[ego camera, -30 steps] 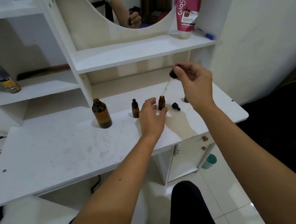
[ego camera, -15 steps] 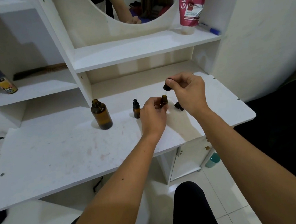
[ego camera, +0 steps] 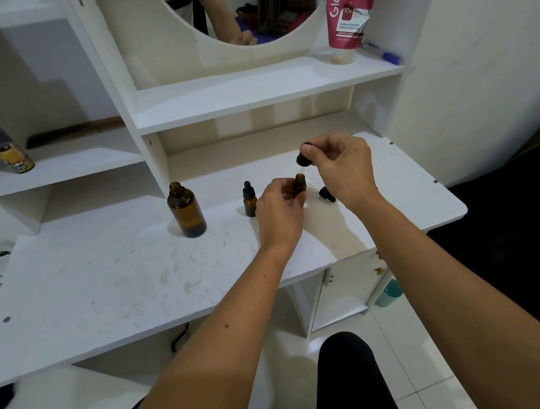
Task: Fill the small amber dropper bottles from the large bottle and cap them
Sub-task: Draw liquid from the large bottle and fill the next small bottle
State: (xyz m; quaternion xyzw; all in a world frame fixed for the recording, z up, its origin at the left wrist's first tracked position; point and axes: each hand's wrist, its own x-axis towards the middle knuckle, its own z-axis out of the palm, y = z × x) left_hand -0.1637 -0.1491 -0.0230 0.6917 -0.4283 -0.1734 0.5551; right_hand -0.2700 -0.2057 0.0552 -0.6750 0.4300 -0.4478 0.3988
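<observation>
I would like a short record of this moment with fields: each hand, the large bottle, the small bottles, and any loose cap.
left hand: holds open small bottle on the desk
right hand: pinches dropper cap just above that bottle's mouth
large amber bottle: upright, uncapped, left of the hands
capped small bottle: upright, beside the left hand
loose dropper cap: lying on the desk under the right hand

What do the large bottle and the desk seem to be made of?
Large bottle: probably amber glass, glossy; it is see-through brown with bright glints, though clear plastic can't be ruled out.
Desk: seemingly white laminated board, matte; flat square edges, visible screw heads, pinkish stains on top.
</observation>
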